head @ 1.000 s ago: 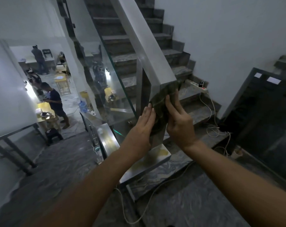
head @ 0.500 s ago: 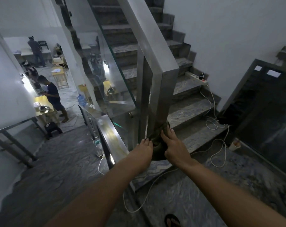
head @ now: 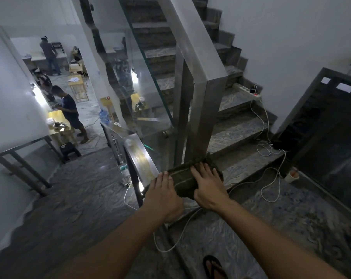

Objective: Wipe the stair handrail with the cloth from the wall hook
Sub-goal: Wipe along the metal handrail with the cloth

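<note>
Cloth [head: 183,181]: dark green and creased, spread flat over the metal surface at the foot of the handrail post, centre of the frame, slightly below the middle.
Handrail [head: 192,39]: brushed steel, running from the top centre down to a corner right of centre, where it turns into the vertical post [head: 205,117].
Left hand [head: 163,195]: palm down with fingers together and extended, pressed on the cloth's left edge; flat, not curled around anything.
Right hand [head: 208,188]: palm down with fingers spread, pressed on the right part of the cloth, also flat rather than gripping.
Glass panel [head: 142,81]: left of the post, reflecting the room beyond.
Stairs [head: 231,129]: marbled stone steps rising toward the upper right.
Power strip [head: 247,91]: lies on a step at the right wall, white cables trailing down the steps.
Sandal [head: 214,266]: dark, at the bottom edge, right of centre.
Person [head: 70,111]: stands at a yellow table, left side of the frame.
</note>
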A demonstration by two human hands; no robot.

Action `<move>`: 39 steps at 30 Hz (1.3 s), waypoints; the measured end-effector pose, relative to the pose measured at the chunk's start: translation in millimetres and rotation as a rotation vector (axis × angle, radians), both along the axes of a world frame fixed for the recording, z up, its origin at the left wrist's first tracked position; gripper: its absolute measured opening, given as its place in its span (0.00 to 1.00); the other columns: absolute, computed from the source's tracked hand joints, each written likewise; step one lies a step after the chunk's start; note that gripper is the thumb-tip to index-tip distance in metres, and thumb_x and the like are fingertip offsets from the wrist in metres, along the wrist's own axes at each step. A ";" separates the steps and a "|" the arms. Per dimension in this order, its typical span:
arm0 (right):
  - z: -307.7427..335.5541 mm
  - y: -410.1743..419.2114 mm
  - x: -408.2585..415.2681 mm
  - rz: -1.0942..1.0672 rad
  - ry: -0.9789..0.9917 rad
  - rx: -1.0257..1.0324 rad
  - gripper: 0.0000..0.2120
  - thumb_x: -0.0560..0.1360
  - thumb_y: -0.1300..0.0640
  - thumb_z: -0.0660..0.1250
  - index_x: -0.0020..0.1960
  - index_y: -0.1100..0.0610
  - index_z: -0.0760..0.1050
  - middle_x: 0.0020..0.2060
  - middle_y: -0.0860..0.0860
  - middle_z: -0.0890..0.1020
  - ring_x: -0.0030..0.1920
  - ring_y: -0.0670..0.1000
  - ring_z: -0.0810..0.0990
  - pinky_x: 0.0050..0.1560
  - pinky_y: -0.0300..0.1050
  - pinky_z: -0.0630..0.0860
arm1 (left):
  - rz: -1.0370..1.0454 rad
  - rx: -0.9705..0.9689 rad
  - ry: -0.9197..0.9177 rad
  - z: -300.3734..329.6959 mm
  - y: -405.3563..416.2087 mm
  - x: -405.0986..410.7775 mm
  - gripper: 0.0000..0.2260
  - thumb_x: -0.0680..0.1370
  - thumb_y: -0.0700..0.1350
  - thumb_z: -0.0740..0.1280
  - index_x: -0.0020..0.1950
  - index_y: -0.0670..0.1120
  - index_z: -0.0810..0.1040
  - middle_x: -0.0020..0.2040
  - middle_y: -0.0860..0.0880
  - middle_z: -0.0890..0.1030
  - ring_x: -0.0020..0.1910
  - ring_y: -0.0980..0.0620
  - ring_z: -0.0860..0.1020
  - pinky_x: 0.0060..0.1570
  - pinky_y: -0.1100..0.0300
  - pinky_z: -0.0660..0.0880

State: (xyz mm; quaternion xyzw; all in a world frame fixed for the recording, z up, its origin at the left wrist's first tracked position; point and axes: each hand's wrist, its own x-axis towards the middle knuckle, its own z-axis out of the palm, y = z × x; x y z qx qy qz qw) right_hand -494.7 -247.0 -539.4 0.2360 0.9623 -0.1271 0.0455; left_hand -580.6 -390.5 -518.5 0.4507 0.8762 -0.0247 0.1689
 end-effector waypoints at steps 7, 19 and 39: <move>17.3 -2.4 9.4 0.173 0.114 -0.057 0.34 0.67 0.55 0.55 0.74 0.54 0.60 0.74 0.55 0.65 0.72 0.56 0.60 0.73 0.50 0.57 | 0.136 -0.084 0.073 9.9 -10.1 -3.6 0.33 0.79 0.57 0.46 0.76 0.37 0.44 0.78 0.38 0.44 0.77 0.40 0.42 0.74 0.39 0.39; -10.3 -11.4 10.9 0.183 0.138 0.243 0.24 0.74 0.53 0.59 0.70 0.55 0.67 0.67 0.56 0.74 0.65 0.60 0.72 0.66 0.56 0.67 | 0.188 0.050 0.085 -5.3 -11.4 -9.5 0.33 0.79 0.58 0.46 0.76 0.38 0.45 0.78 0.38 0.44 0.77 0.40 0.41 0.73 0.37 0.39; -9.4 -66.2 -28.9 0.255 0.170 0.087 0.28 0.80 0.44 0.43 0.68 0.58 0.69 0.70 0.57 0.69 0.71 0.56 0.66 0.71 0.53 0.54 | -0.034 0.108 0.006 -21.4 -8.9 -106.3 0.27 0.81 0.52 0.48 0.77 0.47 0.42 0.79 0.46 0.41 0.77 0.49 0.38 0.73 0.46 0.37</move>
